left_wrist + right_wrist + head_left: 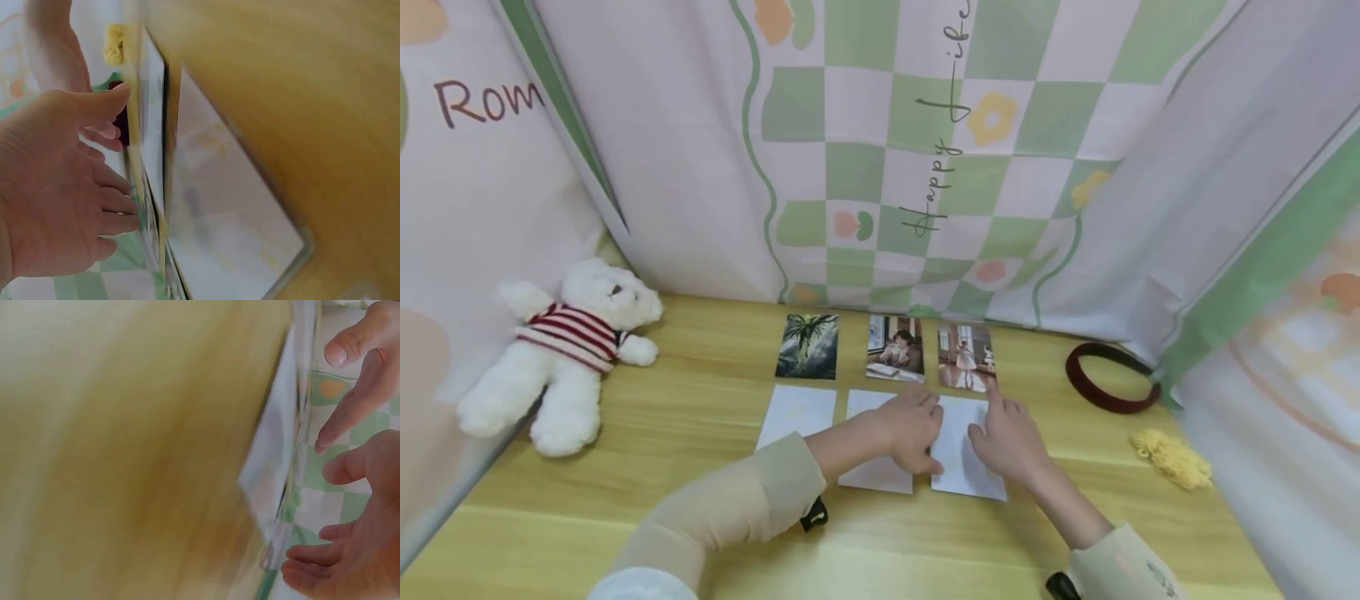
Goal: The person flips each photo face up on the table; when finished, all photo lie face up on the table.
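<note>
Three picture cards lie in a back row: a plant card (807,346), a card of a person at a desk (895,358), and a dancer card (965,357). In front of them are a left white card (797,412), a middle white card (876,477) and a right white card (957,446). My left hand (910,429) hovers over the middle white card, fingers loosely bent and thumb apart, holding nothing. Over the right white card is my right hand (1011,437), its index finger reaching the dancer card's lower edge; whether it touches is unclear. Its palm is bare (356,531).
A white teddy bear (568,354) in a striped sweater lies at the left of the wooden table (895,554). On the right are a dark red headband (1078,387) and a yellow yarn bundle (1172,458). A checkered curtain (925,167) hangs behind the table.
</note>
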